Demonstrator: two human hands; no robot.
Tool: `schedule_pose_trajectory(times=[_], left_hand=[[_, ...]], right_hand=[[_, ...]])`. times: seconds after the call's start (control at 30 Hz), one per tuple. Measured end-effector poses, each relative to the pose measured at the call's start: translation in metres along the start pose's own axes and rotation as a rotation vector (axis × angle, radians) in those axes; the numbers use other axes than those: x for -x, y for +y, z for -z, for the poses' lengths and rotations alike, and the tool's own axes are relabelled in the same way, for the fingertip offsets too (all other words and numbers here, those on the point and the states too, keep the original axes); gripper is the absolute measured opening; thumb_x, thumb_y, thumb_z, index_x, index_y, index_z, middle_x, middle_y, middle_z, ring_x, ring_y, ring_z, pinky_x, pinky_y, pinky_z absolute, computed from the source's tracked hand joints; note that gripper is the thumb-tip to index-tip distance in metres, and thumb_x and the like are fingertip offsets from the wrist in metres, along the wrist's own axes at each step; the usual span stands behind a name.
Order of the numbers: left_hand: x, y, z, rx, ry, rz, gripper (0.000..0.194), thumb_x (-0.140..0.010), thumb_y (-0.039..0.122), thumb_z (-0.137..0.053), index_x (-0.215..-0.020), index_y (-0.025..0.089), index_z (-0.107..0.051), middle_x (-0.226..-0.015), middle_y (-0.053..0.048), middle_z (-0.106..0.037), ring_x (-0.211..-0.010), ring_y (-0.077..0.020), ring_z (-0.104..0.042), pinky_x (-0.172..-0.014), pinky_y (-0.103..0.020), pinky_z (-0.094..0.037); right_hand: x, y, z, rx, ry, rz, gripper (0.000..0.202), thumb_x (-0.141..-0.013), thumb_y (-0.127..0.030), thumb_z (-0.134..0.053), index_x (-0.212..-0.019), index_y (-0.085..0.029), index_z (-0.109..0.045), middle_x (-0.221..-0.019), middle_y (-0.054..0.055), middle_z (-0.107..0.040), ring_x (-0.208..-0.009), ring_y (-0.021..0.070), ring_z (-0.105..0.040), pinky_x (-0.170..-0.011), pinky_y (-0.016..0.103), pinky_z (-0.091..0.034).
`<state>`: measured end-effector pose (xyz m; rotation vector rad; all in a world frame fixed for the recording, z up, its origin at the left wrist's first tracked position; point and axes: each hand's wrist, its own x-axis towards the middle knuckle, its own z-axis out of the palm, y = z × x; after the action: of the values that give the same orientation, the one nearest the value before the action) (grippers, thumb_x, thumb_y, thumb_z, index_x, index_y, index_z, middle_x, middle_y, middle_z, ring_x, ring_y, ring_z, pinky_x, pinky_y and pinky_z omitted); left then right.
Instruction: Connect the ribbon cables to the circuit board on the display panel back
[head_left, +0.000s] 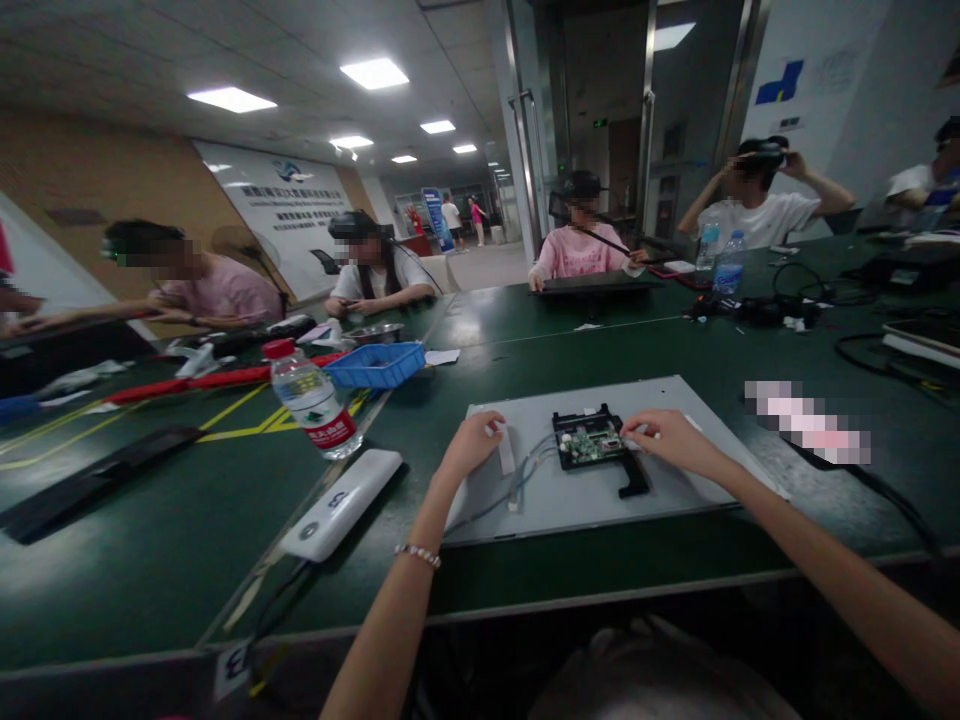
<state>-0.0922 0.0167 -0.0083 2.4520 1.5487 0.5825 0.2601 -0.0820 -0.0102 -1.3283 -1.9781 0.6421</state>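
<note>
A flat grey panel (540,515) lies on the table before me. On it sits a black plastic bracket (636,478) with a green circuit board (592,446) inside. Thin grey cables (531,468) run from the board's left side to a small white connector on the panel. My left hand (474,447) is over the panel's left part, fingers curled in on the top of a white strip (507,450). At the bracket's right edge, my right hand (667,438) has its fingertips pinched together; what they hold, if anything, is too small to make out.
To the left stand a water bottle (319,410) with a red cap, a white power bank (345,505) with a cable, and a blue tray (382,364). A black bar-shaped part (105,475) lies farther left. Several people sit around the table; one (581,245) handles a dark panel opposite.
</note>
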Motion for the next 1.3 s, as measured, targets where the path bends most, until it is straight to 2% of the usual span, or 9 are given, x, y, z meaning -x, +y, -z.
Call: schedule_pose_trajectory(times=[0.13, 0.3, 0.4, 0.53, 0.63, 0.8, 0.93, 1.07, 1.3], left_hand=[[0.001, 0.011, 0.008, 0.035, 0.032, 0.009, 0.019, -0.074, 0.019, -0.050, -0.081, 0.017, -0.068, -0.078, -0.004, -0.068, -0.073, -0.0173, -0.062, -0.072, -0.027, -0.046], [0.005, 0.029, 0.032, 0.190, 0.272, 0.082, 0.020, -0.076, 0.029, -0.053, -0.083, 0.018, -0.068, -0.079, -0.004, -0.069, -0.070, -0.0166, -0.061, -0.065, -0.025, -0.045], [0.008, 0.045, 0.040, 0.363, 0.302, 0.103, 0.023, -0.075, 0.034, -0.055, -0.084, 0.016, -0.067, -0.073, -0.003, -0.067, -0.065, -0.0158, -0.060, -0.058, -0.023, -0.044], [0.015, 0.065, 0.035, 0.445, 0.303, 0.109, 0.023, -0.075, 0.035, -0.057, -0.082, 0.016, -0.067, -0.075, -0.003, -0.068, -0.064, -0.0150, -0.060, -0.058, -0.024, -0.045], [0.024, 0.071, 0.023, 0.332, 0.269, 0.118, 0.019, -0.077, 0.029, -0.054, -0.082, 0.016, -0.067, -0.079, -0.003, -0.069, -0.068, -0.0155, -0.060, -0.065, -0.026, -0.047], [0.040, 0.074, 0.007, 0.021, 0.179, 0.164, 0.016, -0.081, 0.022, -0.050, -0.085, 0.018, -0.065, -0.086, -0.003, -0.068, -0.072, -0.0172, -0.061, -0.072, -0.028, -0.046], [0.050, 0.084, 0.009, -0.185, 0.167, 0.176, 0.019, -0.083, 0.021, -0.050, -0.098, 0.018, -0.062, -0.101, -0.007, -0.063, -0.083, -0.0205, -0.061, -0.076, -0.030, -0.046], [0.061, 0.104, 0.012, -0.284, 0.188, 0.077, 0.023, -0.085, 0.018, -0.047, -0.105, 0.019, -0.058, -0.110, -0.008, -0.059, -0.100, -0.0220, -0.057, -0.090, -0.032, -0.041], [0.075, 0.120, -0.010, -0.324, -0.019, 0.145, 0.023, -0.088, 0.014, -0.041, -0.106, 0.017, -0.055, -0.097, -0.010, -0.065, -0.095, -0.0215, -0.061, -0.082, -0.030, -0.043]], right_hand=[[-0.001, 0.002, 0.003, 0.007, 0.023, 0.015, 0.023, -0.083, -0.032, -0.051, -0.088, -0.019, -0.069, -0.091, 0.004, -0.069, -0.068, 0.0155, -0.061, -0.068, 0.030, -0.046], [0.000, 0.001, 0.010, 0.021, 0.158, 0.032, 0.021, -0.082, -0.029, -0.052, -0.090, -0.020, -0.069, -0.093, 0.004, -0.069, -0.073, 0.0166, -0.062, -0.070, 0.030, -0.047], [0.004, -0.012, 0.008, 0.004, 0.217, 0.045, 0.022, -0.083, -0.031, -0.051, -0.093, -0.020, -0.068, -0.097, 0.005, -0.068, -0.077, 0.0170, -0.062, -0.066, 0.029, -0.048], [0.011, -0.042, -0.009, -0.060, 0.225, 0.103, 0.022, -0.086, -0.027, -0.049, -0.097, -0.021, -0.066, -0.101, 0.005, -0.065, -0.085, 0.0169, -0.061, -0.065, 0.027, -0.049], [0.013, -0.063, -0.028, -0.068, 0.153, 0.166, 0.025, -0.087, -0.024, -0.048, -0.106, -0.021, -0.064, -0.110, 0.007, -0.063, -0.097, 0.0183, -0.060, -0.079, 0.031, -0.050], [0.017, -0.089, -0.055, 0.055, -0.013, 0.303, 0.039, -0.088, -0.025, -0.048, -0.127, -0.021, -0.052, -0.129, 0.009, -0.054, -0.120, 0.0225, -0.048, -0.104, 0.042, -0.037], [0.017, -0.099, -0.072, 0.126, -0.085, 0.354, 0.045, -0.088, -0.029, -0.048, -0.132, -0.018, -0.047, -0.134, 0.011, -0.050, -0.125, 0.0232, -0.044, -0.106, 0.042, -0.036], [0.015, -0.099, -0.083, 0.201, -0.081, 0.385, 0.048, -0.086, -0.027, -0.053, -0.130, -0.010, -0.048, -0.133, 0.016, -0.050, -0.127, 0.0249, -0.042, -0.108, 0.040, -0.033], [0.019, -0.092, -0.091, 0.251, -0.130, 0.390, 0.049, -0.082, -0.030, -0.059, -0.126, -0.010, -0.049, -0.126, 0.017, -0.056, -0.122, 0.0274, -0.047, -0.105, 0.043, -0.035]])
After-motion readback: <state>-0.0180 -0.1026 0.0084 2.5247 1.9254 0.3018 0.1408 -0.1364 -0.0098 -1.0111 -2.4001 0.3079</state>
